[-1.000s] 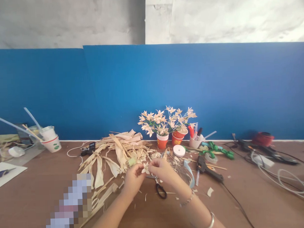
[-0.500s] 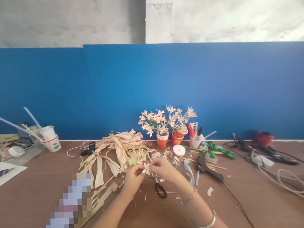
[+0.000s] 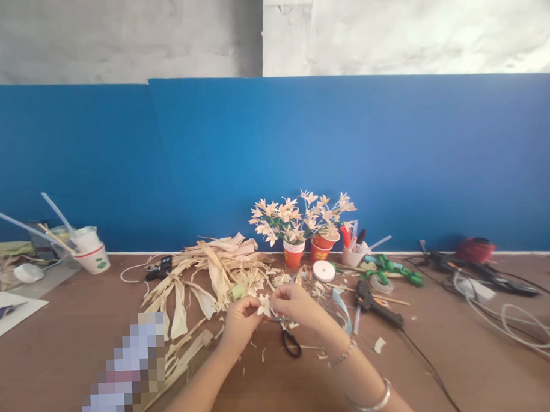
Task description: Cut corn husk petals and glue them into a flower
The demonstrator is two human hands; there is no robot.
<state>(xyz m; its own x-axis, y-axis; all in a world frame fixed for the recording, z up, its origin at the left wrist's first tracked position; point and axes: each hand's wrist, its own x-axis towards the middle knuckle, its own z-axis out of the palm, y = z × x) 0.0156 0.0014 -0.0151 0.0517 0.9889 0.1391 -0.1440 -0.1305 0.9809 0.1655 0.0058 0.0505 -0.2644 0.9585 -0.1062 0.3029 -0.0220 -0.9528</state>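
Note:
A small cream-coloured flower, seemingly of dried husk, is between my two hands over the table. My left hand pinches its left side between thumb and forefinger. My right hand is closed too, its fingertips pinched at the petals on the right edge. Just below the right hand lie black-handled scissors, their blades partly hidden. Behind the hands spreads a heap of dried husks. Several similar finished-looking flowers stand in red paper cups at the back.
A black glue gun with its cord lies to the right, near a white tape roll and green ribbon. White cables coil at far right. A white cup with sticks stands left. A blue partition closes off the back.
Almost nothing differs. Both hands keep their hold at the flower, and the view has shifted very slightly.

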